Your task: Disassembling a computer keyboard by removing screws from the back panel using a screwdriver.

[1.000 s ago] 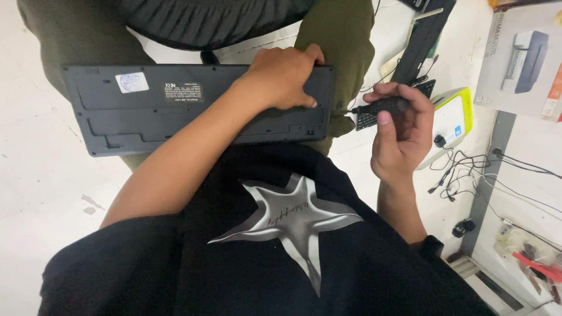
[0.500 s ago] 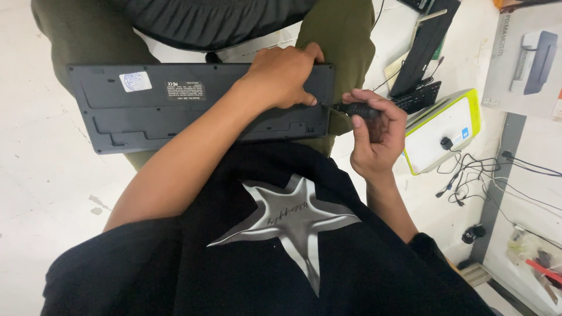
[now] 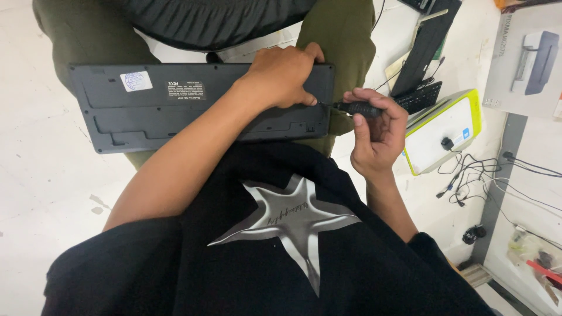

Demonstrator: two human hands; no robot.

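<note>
While the left hand (image 3: 285,76) presses flat on the upturned keyboard (image 3: 199,105) across the lap, the right hand (image 3: 374,131), at its three o'clock, pinches a small dark screwdriver (image 3: 357,108) against the edge. Should the tip slip, it could jab the left fingertips beside it. Dark grey plastic underside, labelled, ribbed.

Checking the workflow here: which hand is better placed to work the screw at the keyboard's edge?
Right. The right hand holds the screwdriver with its tip at the upturned keyboard edge. The left hand presses flat on the keyboard, steadying it.
</note>
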